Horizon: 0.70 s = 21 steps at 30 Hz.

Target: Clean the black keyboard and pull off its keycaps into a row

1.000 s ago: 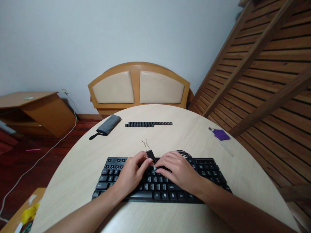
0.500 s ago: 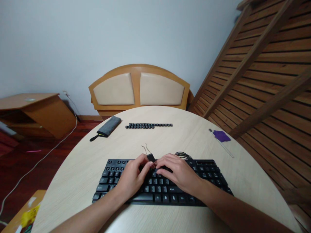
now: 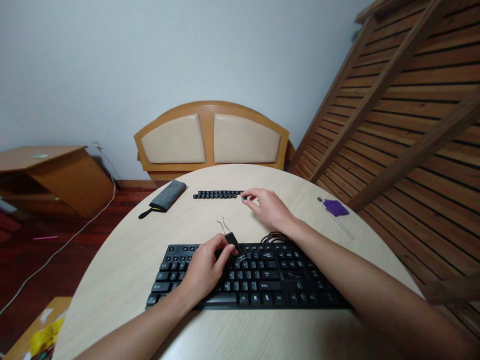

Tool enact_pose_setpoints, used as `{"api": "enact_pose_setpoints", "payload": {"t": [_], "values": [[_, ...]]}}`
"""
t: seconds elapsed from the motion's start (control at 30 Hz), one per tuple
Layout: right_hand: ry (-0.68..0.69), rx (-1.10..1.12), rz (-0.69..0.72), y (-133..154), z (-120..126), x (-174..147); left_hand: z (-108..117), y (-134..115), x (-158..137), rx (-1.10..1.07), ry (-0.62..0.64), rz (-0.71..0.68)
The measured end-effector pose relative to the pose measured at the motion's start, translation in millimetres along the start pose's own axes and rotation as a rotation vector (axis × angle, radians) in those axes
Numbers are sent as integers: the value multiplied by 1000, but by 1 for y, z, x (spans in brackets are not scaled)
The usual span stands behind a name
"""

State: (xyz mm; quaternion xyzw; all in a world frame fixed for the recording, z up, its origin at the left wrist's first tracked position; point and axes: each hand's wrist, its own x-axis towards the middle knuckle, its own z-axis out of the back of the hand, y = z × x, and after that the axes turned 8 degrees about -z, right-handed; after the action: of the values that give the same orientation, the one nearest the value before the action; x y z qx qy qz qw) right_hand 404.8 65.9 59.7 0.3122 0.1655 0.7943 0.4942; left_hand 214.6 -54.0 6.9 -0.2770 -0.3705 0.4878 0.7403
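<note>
A black keyboard (image 3: 270, 286) lies across the near part of the round table, and some keycaps are off at its upper left. My left hand (image 3: 208, 265) rests over it, fingers closed on a keycap puller (image 3: 230, 239) with a black handle and two wire prongs pointing away from me. Beyond the keyboard, my right hand (image 3: 267, 206) pinches a small dark keycap (image 3: 244, 198) between thumb and fingertips. It is at the right end of the lower of two rows of loose keycaps (image 3: 215, 194), hiding part of the upper row.
A grey pouch (image 3: 168, 196) lies at the table's left. On the right are a purple cloth (image 3: 336, 207) and a thin brush (image 3: 339, 223) with a clear handle. The coiled keyboard cable (image 3: 275, 237) sits behind the keyboard. A slatted wooden panel (image 3: 405, 125) leans on the right.
My right hand has left the keyboard and moved away from me to the keycap rows, carrying a keycap. The left hand stays over the keyboard with the puller.
</note>
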Motion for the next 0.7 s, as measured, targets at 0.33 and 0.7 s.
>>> {"api": "enact_pose_setpoints", "payload": {"t": [0.33,0.7], "values": [[-200,-146,-43,-44,-52,71,1,1,0,1,1,13],[-25,-347,-233,-52,-64,59,0,1,0,-7,3,29]]}}
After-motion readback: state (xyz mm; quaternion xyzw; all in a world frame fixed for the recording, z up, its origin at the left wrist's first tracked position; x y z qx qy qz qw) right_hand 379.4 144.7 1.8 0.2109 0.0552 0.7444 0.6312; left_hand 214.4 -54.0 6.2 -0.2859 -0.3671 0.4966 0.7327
